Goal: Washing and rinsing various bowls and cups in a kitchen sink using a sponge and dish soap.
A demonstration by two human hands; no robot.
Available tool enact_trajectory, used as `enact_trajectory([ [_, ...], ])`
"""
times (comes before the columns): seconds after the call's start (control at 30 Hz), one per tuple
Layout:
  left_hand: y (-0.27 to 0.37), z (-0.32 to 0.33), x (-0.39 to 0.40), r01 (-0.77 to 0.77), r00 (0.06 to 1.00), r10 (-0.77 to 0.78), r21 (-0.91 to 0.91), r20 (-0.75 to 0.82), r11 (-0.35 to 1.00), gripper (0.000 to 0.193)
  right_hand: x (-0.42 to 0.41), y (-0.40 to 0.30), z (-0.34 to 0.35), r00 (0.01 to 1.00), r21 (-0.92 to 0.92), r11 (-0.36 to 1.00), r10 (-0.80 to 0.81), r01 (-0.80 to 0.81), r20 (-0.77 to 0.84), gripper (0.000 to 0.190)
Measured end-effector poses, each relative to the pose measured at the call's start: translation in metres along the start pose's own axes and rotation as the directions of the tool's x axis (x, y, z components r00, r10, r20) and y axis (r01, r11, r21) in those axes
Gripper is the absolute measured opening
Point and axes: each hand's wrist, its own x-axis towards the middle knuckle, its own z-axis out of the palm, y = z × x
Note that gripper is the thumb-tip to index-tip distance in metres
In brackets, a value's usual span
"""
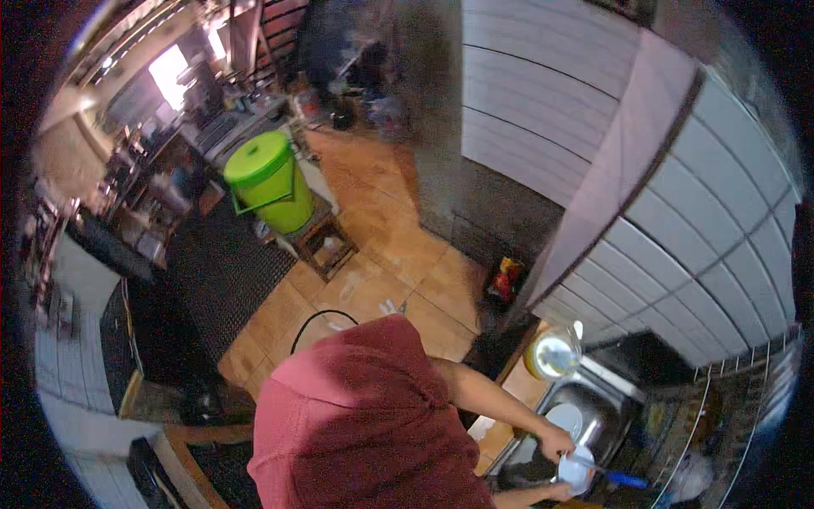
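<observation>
My left hand (556, 443) is over the sink at the lower right, its fingers bunched at the upper edge of a small white dish (575, 472). Blur hides whether they grip the dish or the thin grey shaft that crosses it. That shaft ends in a blue part (626, 479); whether it is a utensil or a tap cannot be told. On the dish's lower edge, my right hand (559, 491) holds the rim. A white plate (565, 420) lies in the metal sink (601, 407), just above my left hand in the picture.
A container with pale contents (554, 356) stands at the sink's end. White tiled wall (687, 254) rises beyond, with a wire rack (690, 420) nearby. Behind me are a green lidded bucket (270, 181) on a wooden stool (327, 248) and a red-and-yellow packet (505, 278).
</observation>
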Motion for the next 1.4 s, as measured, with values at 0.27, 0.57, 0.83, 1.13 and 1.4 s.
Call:
enact_trajectory([
  [0.27,0.015,-0.038,-0.014,-0.012,1.000,0.011,0.026,0.023,1.000,0.037,-0.017,-0.031,0.012,0.990,0.022,1.000,-0.024,0.021,0.137,0.031],
  [0.57,0.052,-0.052,-0.024,-0.055,0.997,0.055,0.008,0.047,0.998,0.032,-0.050,-0.047,-0.009,0.993,0.025,1.000,0.009,-0.012,0.118,0.027],
  [0.83,0.096,-0.075,-0.081,-0.147,0.987,0.148,0.025,-0.063,0.989,0.026,-0.101,-0.112,0.011,0.983,0.116,0.992,-0.065,0.046,0.170,0.024],
  [1.13,0.122,-0.081,-0.172,-0.147,0.978,0.155,0.061,-0.139,0.987,0.031,-0.207,-0.230,0.040,0.837,0.382,0.906,-0.347,0.182,0.423,0.021],
  [1.4,0.145,-0.071,-0.202,-0.115,0.980,0.103,-0.056,-0.173,0.992,0.023,-0.233,-0.269,0.036,0.766,0.509,0.853,-0.404,0.117,0.500,0.018],
])
